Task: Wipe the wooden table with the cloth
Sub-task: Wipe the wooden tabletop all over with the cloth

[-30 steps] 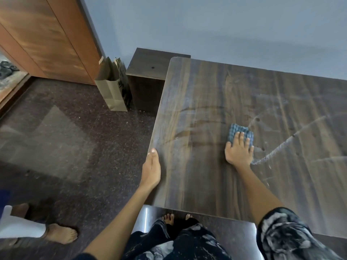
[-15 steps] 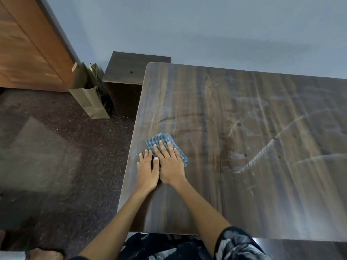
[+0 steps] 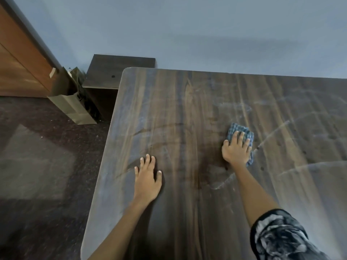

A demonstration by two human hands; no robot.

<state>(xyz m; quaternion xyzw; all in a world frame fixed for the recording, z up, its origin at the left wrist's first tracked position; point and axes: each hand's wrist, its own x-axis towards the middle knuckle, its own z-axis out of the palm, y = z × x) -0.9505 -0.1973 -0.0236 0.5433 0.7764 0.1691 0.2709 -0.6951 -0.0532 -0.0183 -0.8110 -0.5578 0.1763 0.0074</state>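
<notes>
right hand point(image 3: 237, 149) presses flat on the blue checked cloth point(image 3: 242, 132), mid dark wooden worktop point(image 3: 187, 113); left hand point(image 3: 148, 178) lies open near the left edge.

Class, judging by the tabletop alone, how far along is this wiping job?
Done: the table's left part looks darker and mostly dust-free. In hand: the right hand presses the cloth flat mid-table; the left hand braces. Left: pale dusty streaks cover the right side.
</notes>
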